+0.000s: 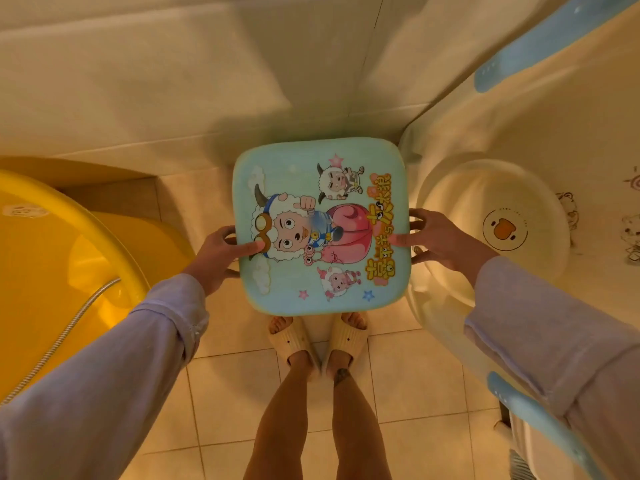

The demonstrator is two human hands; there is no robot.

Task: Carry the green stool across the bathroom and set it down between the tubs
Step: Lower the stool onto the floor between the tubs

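The green stool (318, 188) has a square seat printed with cartoon sheep, and I see it from straight above. It is in the gap between a yellow tub (52, 258) on the left and a white tub (519, 140) with blue trim on the right. My left hand (221, 252) grips the seat's left edge, thumb on top. On the right edge my right hand (440, 240) holds it the same way. The stool's legs are hidden under the seat, so I cannot tell whether it touches the floor.
A tiled wall rises just behind the stool. A round white basin (491, 233) with a duck logo lies inside the white tub. A metal shower hose (65, 337) runs across the yellow tub. My feet in beige slippers (315, 337) stand on the tile floor just below the stool.
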